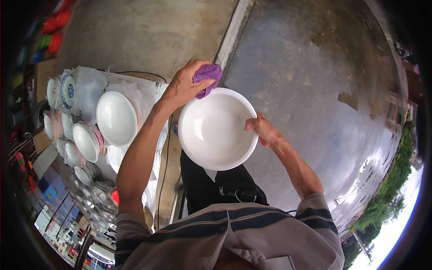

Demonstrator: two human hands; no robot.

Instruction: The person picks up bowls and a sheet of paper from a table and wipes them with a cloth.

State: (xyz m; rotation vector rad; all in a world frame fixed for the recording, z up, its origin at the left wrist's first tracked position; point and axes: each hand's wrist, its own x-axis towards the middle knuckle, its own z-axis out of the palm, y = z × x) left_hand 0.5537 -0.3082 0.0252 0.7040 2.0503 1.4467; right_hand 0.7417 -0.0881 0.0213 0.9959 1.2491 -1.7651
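Observation:
A large white bowl [219, 131] is held in front of my body, its glossy inside facing up at me. My right hand [265, 130] grips its right rim, the thumb over the edge and the fingers out of sight beneath. In my left hand [186, 82] is a bunched purple cloth [207, 79], at the bowl's upper left rim. The cloth's lower end appears to meet that rim. The bowl's underside is hidden.
To my left, a table [158, 92] carries stacks of bowls and plates, among them a large white bowl stack [117, 118] and a blue-patterned plate [68, 91]. A dark cable [165, 168] runs along the table's side. Wet concrete floor [303, 84] stretches to the right.

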